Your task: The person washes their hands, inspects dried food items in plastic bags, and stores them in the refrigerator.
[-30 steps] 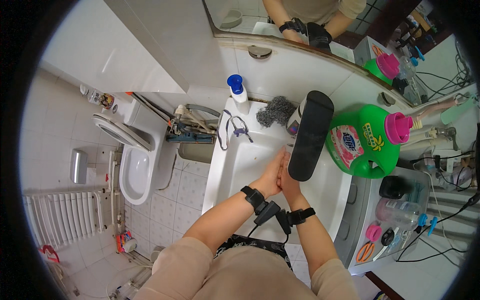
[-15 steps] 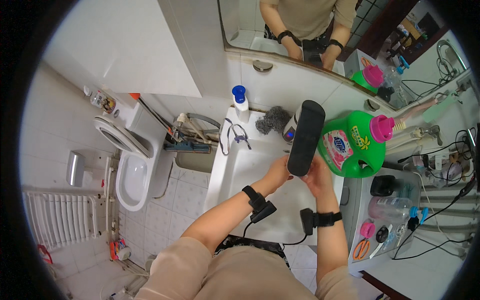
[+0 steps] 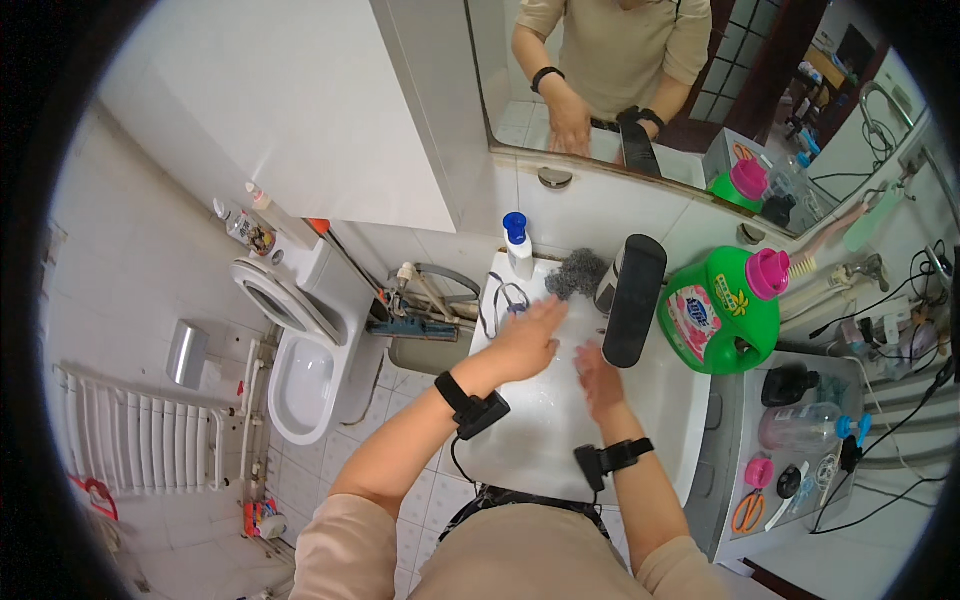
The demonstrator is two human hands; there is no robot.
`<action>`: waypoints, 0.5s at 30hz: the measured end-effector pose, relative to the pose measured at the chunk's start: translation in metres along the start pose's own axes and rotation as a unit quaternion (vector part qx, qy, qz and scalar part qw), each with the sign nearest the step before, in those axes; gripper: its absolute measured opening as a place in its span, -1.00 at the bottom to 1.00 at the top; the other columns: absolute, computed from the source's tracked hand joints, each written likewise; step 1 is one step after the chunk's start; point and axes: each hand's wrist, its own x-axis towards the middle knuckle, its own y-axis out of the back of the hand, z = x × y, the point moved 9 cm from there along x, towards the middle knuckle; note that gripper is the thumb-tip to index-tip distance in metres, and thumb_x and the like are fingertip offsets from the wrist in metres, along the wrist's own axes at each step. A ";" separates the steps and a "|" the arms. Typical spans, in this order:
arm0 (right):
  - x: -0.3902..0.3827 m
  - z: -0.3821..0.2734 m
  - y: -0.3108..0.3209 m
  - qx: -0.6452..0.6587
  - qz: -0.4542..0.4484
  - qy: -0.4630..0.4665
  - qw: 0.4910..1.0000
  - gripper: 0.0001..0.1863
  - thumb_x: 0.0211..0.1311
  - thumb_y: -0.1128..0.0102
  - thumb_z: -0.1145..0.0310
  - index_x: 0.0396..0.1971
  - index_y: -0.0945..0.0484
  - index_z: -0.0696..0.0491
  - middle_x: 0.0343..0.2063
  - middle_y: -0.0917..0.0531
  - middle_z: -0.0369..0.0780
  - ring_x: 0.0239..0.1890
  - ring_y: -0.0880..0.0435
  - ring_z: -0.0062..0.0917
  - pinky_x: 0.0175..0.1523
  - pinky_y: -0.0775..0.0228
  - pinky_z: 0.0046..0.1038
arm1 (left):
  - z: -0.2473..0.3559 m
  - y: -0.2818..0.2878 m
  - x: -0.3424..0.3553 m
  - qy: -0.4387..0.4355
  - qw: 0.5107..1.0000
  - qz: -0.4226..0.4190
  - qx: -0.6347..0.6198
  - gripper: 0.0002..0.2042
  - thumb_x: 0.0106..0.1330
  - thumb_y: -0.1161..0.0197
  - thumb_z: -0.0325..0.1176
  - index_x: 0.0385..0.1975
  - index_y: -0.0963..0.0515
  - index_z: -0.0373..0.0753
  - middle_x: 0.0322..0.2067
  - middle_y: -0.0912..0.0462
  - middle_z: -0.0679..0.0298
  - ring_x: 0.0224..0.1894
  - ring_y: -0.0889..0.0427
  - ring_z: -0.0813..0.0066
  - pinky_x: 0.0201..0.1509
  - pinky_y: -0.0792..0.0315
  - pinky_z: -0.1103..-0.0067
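My left hand (image 3: 527, 340) is over the left part of the white sink (image 3: 500, 430), palm down with fingers stretched out and holding nothing. Its fingertips come near a pair of glasses (image 3: 514, 299) on the back left rim. My right hand (image 3: 600, 382) hangs over the basin by the front end of a faucet-like fixture with a long flat black top (image 3: 635, 300). Its fingers look extended, slightly blurred, with nothing in them. Behind the basin stand a white bottle with a blue cap (image 3: 518, 248) and a grey scouring ball (image 3: 577, 274).
A green detergent jug (image 3: 720, 310) with a pink cap stands on the sink's right edge. Right of it, a grey washer top (image 3: 800, 480) bears scissors, a spray bottle and cables. A mirror (image 3: 600, 90) hangs ahead. On the left are a toilet (image 3: 305, 390) and a white cabinet (image 3: 290, 110).
My hands have parted from beneath the black-topped fixture. The left has moved left toward the glasses; the right has drawn slightly left and nearer to me. The view has shifted.
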 end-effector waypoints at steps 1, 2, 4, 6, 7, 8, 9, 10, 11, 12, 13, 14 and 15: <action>-0.006 0.007 -0.022 0.001 -0.034 -0.031 0.999 -0.52 0.29 0.15 0.18 0.13 -0.20 0.13 0.08 -0.36 -0.22 0.10 -0.32 -0.50 0.22 0.00 -0.38 | -0.002 0.017 0.003 0.017 0.997 0.026 0.066 -0.42 0.14 0.00 -0.49 0.22 -0.08 -0.27 0.26 0.02 -0.03 0.30 0.01 0.01 0.28 -0.01 0.21; -0.003 0.007 -0.036 0.004 -0.035 -0.029 0.999 -0.52 0.29 0.15 0.18 0.13 -0.20 0.13 0.08 -0.36 -0.22 0.10 -0.32 -0.50 0.22 0.00 -0.38 | -0.006 0.025 0.009 0.015 0.997 0.027 0.070 -0.42 0.14 0.00 -0.49 0.22 -0.08 -0.27 0.26 0.02 -0.03 0.30 0.01 0.01 0.28 -0.01 0.21; 0.002 -0.011 -0.087 0.124 -0.160 0.005 0.979 -0.40 0.32 0.19 0.13 0.24 0.01 0.15 0.24 -0.12 -0.16 0.26 -0.12 -0.46 0.31 0.12 -0.40 | -0.012 0.058 0.022 0.031 0.979 0.103 0.172 -0.36 0.11 -0.03 -0.47 0.24 0.01 -0.34 0.28 0.05 -0.01 0.32 0.06 0.02 0.30 0.05 0.19; 0.012 -0.037 -0.119 0.178 -0.201 0.037 0.963 -0.40 0.34 0.22 0.14 0.25 0.06 0.15 0.26 -0.05 -0.15 0.29 -0.03 -0.44 0.33 0.17 -0.40 | -0.017 0.078 0.035 0.043 0.974 0.131 0.180 -0.37 0.09 -0.02 -0.48 0.23 -0.01 -0.37 0.27 0.03 -0.01 0.31 0.04 0.03 0.30 0.04 0.21; 0.014 -0.058 -0.135 0.228 -0.240 0.068 0.941 -0.39 0.35 0.26 0.14 0.26 0.11 0.16 0.29 0.02 -0.14 0.33 0.05 -0.43 0.35 0.21 -0.40 | -0.019 0.090 0.040 0.055 0.968 0.161 0.184 -0.38 0.08 -0.01 -0.49 0.22 -0.03 -0.40 0.27 0.01 -0.02 0.31 0.02 0.04 0.31 0.03 0.23; 0.020 -0.068 -0.146 0.232 -0.240 0.069 0.940 -0.39 0.35 0.26 0.14 0.26 0.11 0.16 0.29 0.02 -0.14 0.33 0.05 -0.43 0.35 0.21 -0.40 | -0.024 0.095 0.047 0.054 0.968 0.159 0.187 -0.38 0.08 -0.01 -0.49 0.22 -0.03 -0.40 0.27 0.01 -0.02 0.31 0.02 0.04 0.31 0.03 0.23; 0.025 -0.079 -0.157 0.288 -0.244 0.063 0.924 -0.40 0.34 0.22 0.15 0.25 0.06 0.14 0.27 -0.04 -0.17 0.31 0.01 -0.42 0.35 0.20 -0.40 | -0.031 0.098 0.052 0.054 0.967 0.149 0.201 -0.40 0.09 0.00 -0.49 0.20 -0.05 -0.41 0.25 -0.03 -0.02 0.30 0.00 0.05 0.31 0.02 0.25; 0.028 -0.088 -0.166 0.343 -0.246 0.057 0.905 -0.42 0.32 0.18 0.15 0.24 0.01 0.13 0.25 -0.10 -0.19 0.30 -0.04 -0.41 0.34 0.19 -0.39 | -0.037 0.099 0.056 0.054 0.965 0.138 0.214 -0.42 0.10 0.01 -0.49 0.19 -0.08 -0.42 0.24 -0.06 -0.02 0.30 -0.02 0.06 0.31 0.01 0.27; 0.033 -0.094 -0.173 0.346 -0.245 0.059 0.904 -0.42 0.32 0.18 0.15 0.24 0.01 0.13 0.25 -0.10 -0.19 0.30 -0.04 -0.41 0.34 0.19 -0.39 | -0.039 0.100 0.060 0.051 0.965 0.136 0.217 -0.42 0.10 0.01 -0.49 0.19 -0.08 -0.42 0.24 -0.06 -0.02 0.30 -0.02 0.06 0.31 0.01 0.27; 0.040 -0.098 -0.176 0.382 -0.225 0.045 0.895 -0.43 0.32 0.19 0.15 0.22 -0.02 0.14 0.24 -0.13 -0.18 0.28 -0.07 -0.41 0.34 0.15 -0.38 | -0.041 0.101 0.063 0.042 0.969 0.133 0.204 -0.44 0.11 0.02 -0.49 0.19 -0.10 -0.41 0.23 -0.10 -0.01 0.29 -0.04 0.07 0.31 -0.01 0.30; 0.044 -0.100 -0.176 0.418 -0.205 0.030 0.884 -0.44 0.32 0.20 0.15 0.21 -0.04 0.15 0.22 -0.16 -0.18 0.27 -0.10 -0.41 0.33 0.12 -0.37 | -0.042 0.101 0.067 0.034 0.972 0.131 0.191 -0.45 0.12 0.02 -0.48 0.18 -0.13 -0.40 0.22 -0.13 0.00 0.28 -0.07 0.09 0.31 -0.02 0.32; 0.046 -0.103 -0.176 0.421 -0.205 0.032 0.883 -0.44 0.32 0.20 0.15 0.21 -0.04 0.15 0.22 -0.16 -0.18 0.27 -0.10 -0.41 0.33 0.12 -0.37 | -0.039 0.103 0.069 0.032 0.972 0.129 0.194 -0.45 0.12 0.02 -0.48 0.18 -0.13 -0.40 0.22 -0.13 0.00 0.28 -0.07 0.09 0.31 -0.02 0.32; 0.048 -0.105 -0.179 0.419 -0.215 0.026 0.882 -0.46 0.32 0.21 0.15 0.20 -0.07 0.15 0.20 -0.18 -0.18 0.25 -0.13 -0.41 0.32 0.09 -0.37 | -0.038 0.104 0.069 0.039 0.974 0.120 0.190 -0.46 0.13 0.03 -0.48 0.18 -0.14 -0.38 0.22 -0.14 0.02 0.28 -0.08 0.10 0.31 -0.03 0.34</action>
